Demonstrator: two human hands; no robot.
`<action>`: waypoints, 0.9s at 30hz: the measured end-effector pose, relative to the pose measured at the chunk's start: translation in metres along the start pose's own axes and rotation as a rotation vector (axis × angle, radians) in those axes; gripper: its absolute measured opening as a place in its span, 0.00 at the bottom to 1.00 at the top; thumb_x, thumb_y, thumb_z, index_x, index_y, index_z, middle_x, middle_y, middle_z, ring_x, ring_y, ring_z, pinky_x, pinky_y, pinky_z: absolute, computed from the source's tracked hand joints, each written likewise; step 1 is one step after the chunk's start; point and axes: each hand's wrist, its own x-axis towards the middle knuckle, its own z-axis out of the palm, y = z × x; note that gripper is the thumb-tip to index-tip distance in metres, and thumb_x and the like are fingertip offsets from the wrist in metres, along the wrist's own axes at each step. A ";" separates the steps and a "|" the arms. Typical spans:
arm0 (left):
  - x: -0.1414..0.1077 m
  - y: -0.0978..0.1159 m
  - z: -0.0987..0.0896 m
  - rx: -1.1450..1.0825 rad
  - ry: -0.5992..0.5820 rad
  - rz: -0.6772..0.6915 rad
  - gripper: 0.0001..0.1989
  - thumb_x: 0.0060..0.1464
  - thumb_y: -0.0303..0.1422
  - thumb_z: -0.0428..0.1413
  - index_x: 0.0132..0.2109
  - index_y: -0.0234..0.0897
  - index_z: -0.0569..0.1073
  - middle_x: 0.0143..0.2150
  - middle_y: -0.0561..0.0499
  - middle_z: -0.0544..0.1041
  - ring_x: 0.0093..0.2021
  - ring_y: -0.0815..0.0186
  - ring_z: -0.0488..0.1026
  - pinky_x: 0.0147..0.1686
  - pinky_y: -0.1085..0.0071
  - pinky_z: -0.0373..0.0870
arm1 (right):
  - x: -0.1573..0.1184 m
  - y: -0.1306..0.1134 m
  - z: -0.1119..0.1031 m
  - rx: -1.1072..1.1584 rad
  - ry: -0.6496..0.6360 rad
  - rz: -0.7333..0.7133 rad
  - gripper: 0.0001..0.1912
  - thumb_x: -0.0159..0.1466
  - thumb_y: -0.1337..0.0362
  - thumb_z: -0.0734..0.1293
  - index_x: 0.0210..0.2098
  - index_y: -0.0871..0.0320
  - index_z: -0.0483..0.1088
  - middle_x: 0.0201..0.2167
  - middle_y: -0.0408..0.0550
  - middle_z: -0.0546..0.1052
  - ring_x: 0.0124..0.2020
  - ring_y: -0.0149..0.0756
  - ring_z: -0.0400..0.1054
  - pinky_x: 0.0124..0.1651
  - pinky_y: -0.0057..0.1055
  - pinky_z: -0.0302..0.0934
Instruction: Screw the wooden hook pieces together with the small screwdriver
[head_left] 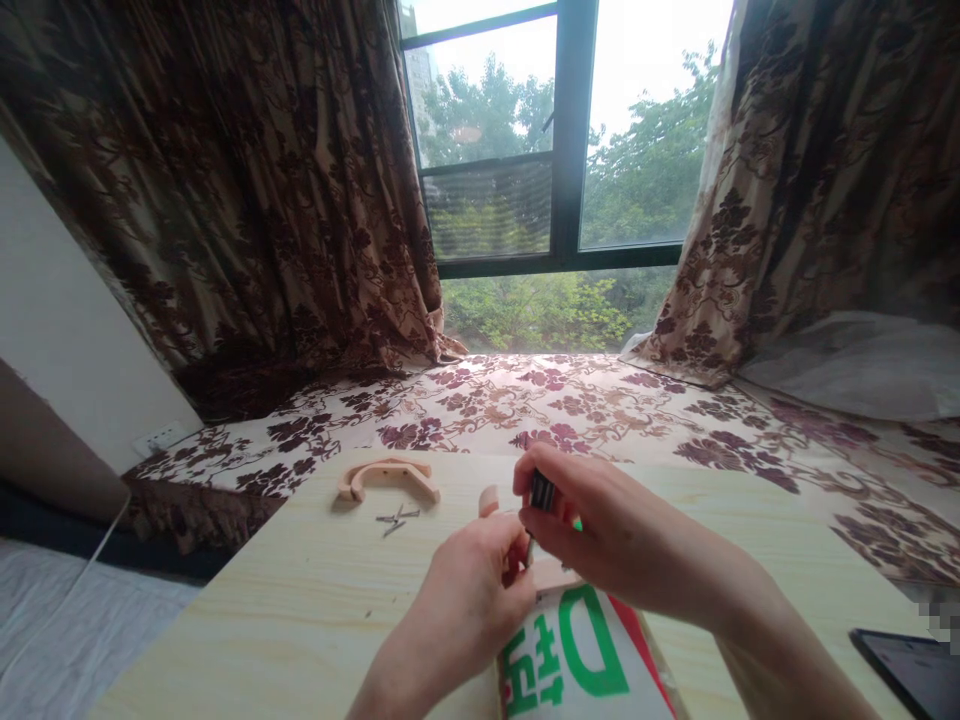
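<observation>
My right hand [592,510] is closed round the dark, ribbed handle of a screwdriver [541,492], held upright with its thin shaft pointing down. My left hand [476,575] is closed just beneath it, with fingertips at the shaft and on a curved wooden piece [553,575]. One end of that piece sticks up behind my left knuckles; its middle is hidden by my fingers. Whether a screw sits under the tip cannot be seen. Below my hands lies a white bag [540,665] with green lettering and a red edge.
More curved wooden pieces [390,475] lie on the pale wooden table [315,580] at the left. Several loose screws [397,520] lie beside them. A dark-edged tablet or phone [911,670] is at the right. A flower-patterned ledge [555,400] runs behind, under the window.
</observation>
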 end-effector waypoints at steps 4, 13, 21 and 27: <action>0.000 -0.003 0.002 -0.011 0.009 -0.008 0.05 0.52 0.30 0.50 0.29 0.38 0.67 0.25 0.56 0.68 0.27 0.69 0.64 0.25 0.73 0.55 | 0.003 0.003 0.002 -0.008 0.021 0.027 0.02 0.62 0.68 0.61 0.36 0.57 0.62 0.30 0.43 0.69 0.30 0.31 0.60 0.31 0.29 0.54; -0.002 0.001 -0.001 -0.035 -0.003 0.012 0.05 0.51 0.29 0.51 0.28 0.38 0.67 0.26 0.55 0.70 0.28 0.69 0.65 0.26 0.73 0.55 | -0.001 -0.002 0.000 -0.006 -0.006 -0.003 0.03 0.62 0.68 0.62 0.36 0.56 0.63 0.30 0.41 0.70 0.30 0.30 0.61 0.32 0.29 0.55; -0.001 0.000 0.000 -0.037 0.017 -0.004 0.05 0.51 0.30 0.51 0.28 0.38 0.67 0.25 0.56 0.68 0.27 0.69 0.64 0.26 0.73 0.55 | 0.003 0.004 0.002 -0.054 0.023 0.056 0.02 0.63 0.65 0.62 0.34 0.57 0.63 0.28 0.43 0.69 0.27 0.31 0.59 0.31 0.30 0.55; -0.003 0.003 -0.002 -0.052 0.005 -0.001 0.05 0.52 0.31 0.50 0.30 0.37 0.69 0.25 0.55 0.69 0.28 0.68 0.65 0.28 0.73 0.57 | -0.001 -0.001 -0.003 -0.109 0.014 0.025 0.03 0.63 0.64 0.62 0.33 0.57 0.63 0.27 0.42 0.69 0.26 0.30 0.58 0.30 0.29 0.53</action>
